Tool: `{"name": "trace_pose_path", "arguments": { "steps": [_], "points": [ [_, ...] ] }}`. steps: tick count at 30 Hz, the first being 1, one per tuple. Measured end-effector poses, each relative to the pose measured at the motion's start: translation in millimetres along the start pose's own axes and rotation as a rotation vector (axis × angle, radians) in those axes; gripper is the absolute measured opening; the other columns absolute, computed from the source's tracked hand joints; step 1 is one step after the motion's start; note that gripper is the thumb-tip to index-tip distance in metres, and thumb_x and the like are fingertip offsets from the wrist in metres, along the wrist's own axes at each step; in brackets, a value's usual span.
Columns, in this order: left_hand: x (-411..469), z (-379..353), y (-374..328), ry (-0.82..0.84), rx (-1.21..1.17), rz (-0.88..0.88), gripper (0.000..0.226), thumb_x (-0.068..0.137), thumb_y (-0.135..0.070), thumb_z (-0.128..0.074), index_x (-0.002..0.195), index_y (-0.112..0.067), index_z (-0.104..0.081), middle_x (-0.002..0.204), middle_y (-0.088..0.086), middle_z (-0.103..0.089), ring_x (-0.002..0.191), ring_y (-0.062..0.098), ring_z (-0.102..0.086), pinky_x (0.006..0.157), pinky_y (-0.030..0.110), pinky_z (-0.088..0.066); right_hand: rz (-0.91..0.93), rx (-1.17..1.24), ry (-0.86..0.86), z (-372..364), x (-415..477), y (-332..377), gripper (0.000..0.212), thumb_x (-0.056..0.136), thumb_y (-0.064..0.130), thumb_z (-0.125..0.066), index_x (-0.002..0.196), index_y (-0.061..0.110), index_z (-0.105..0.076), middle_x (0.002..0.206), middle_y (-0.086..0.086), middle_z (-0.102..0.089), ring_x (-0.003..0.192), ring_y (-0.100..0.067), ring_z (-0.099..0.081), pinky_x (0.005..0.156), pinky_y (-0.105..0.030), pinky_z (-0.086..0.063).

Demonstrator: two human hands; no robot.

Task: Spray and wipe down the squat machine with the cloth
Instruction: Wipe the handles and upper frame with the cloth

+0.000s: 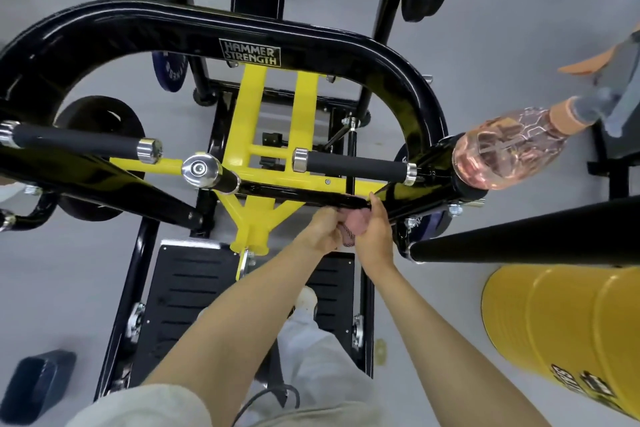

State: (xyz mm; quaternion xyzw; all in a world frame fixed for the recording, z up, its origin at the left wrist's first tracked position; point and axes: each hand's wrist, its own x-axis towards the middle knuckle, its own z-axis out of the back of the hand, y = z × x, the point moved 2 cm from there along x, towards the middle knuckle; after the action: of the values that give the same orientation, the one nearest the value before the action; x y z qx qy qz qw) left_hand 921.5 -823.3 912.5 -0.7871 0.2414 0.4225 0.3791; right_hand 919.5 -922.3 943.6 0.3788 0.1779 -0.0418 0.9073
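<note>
Squat machine (242,24) stands right below the person, with a big black curved frame and yellow bars inside it. Both hands meet at a thin black bar (304,196) in the middle of the machine. The left hand (320,230) has its fingers curled around a small pink cloth (352,234). The right hand (375,234) grips the same cloth from the other side, and one of its fingers reaches up to touch the bar. The cloth is bunched up between the two hands, just under the bar.

A clear spray bottle (502,149) with an orange neck sits tilted on the black end of the machine on the right. One white shoe (306,300) stands on the black foot plate (187,288). A yellow barrel (561,329) is nearby on the grey floor (467,45).
</note>
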Motion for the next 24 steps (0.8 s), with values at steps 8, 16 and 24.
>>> {"name": "trace_pose_path", "arguments": {
  "steps": [8, 16, 24],
  "points": [
    [-38.9, 74.3, -37.5, -0.023, -0.172, -0.011, 0.035, 0.099, -0.002, -0.029, 0.127, 0.005, -0.048, 0.118, 0.019, -0.058, 0.099, 0.027, -0.059, 0.084, 0.042, -0.049, 0.046, -0.166, -0.033, -16.0, -12.5, 20.9, 0.048, 0.101, 0.016, -0.038, 0.148, 0.012, -0.028, 0.153, -0.010, -0.030, 0.142, -0.024, -0.028, 0.108, -0.034, -0.033],
    [-72.7, 162.8, -73.6, -0.160, -0.329, -0.139, 0.031, 0.097, 0.001, -0.030, 0.120, 0.000, -0.051, 0.128, 0.020, -0.055, 0.113, 0.030, -0.057, 0.107, 0.048, -0.037, -0.001, -0.422, -0.007, -48.5, -19.6, 52.8, 0.065, 0.095, 0.010, -0.051, 0.151, 0.012, -0.019, 0.158, -0.020, -0.001, 0.144, -0.033, -0.017, 0.110, -0.039, -0.034],
    [-105.2, 170.0, -77.0, -0.154, -0.372, -0.235, 0.026, 0.096, 0.003, -0.033, 0.110, -0.002, -0.055, 0.111, 0.017, -0.061, 0.099, 0.029, -0.061, 0.089, 0.048, -0.044, -0.026, -0.520, 0.050, -60.1, -26.5, 59.7, 0.079, 0.093, 0.009, -0.053, 0.153, 0.016, -0.004, 0.158, -0.020, 0.011, 0.147, -0.034, 0.004, 0.118, -0.044, -0.019]
  ]
}}
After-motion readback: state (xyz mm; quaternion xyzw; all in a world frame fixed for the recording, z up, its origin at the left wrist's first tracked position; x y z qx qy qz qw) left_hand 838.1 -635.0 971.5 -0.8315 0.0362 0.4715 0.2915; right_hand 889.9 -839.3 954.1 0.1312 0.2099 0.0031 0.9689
